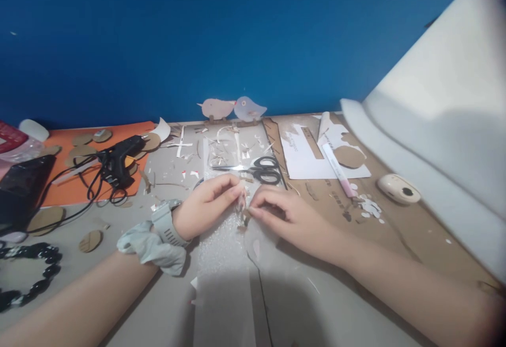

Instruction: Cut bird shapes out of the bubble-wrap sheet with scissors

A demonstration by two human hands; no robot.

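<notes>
My left hand (211,202), with a pale green watch and scrunchie on its wrist, is closed in a pinch above the middle of the desk. Facing it, my right hand (294,220) pinches too. Between the fingertips is a small pinkish and brown piece (242,204), too blurred to name. Just beyond the hands lie black-handled scissors (263,169), blades to the left. A strip of bubble wrap (221,249) runs beneath the fingers. At the back, a pink paper bird (216,108) and a blue paper bird (249,109) stand beak to beak.
A black glue gun (120,160) with a cord rests on orange card (150,131) among cardboard discs. A beaded bracelet (49,270) lies front left. At right are white paper (298,170), a pen (338,170), a cream oval object (398,188) and cardboard. Paper scraps surround the scissors.
</notes>
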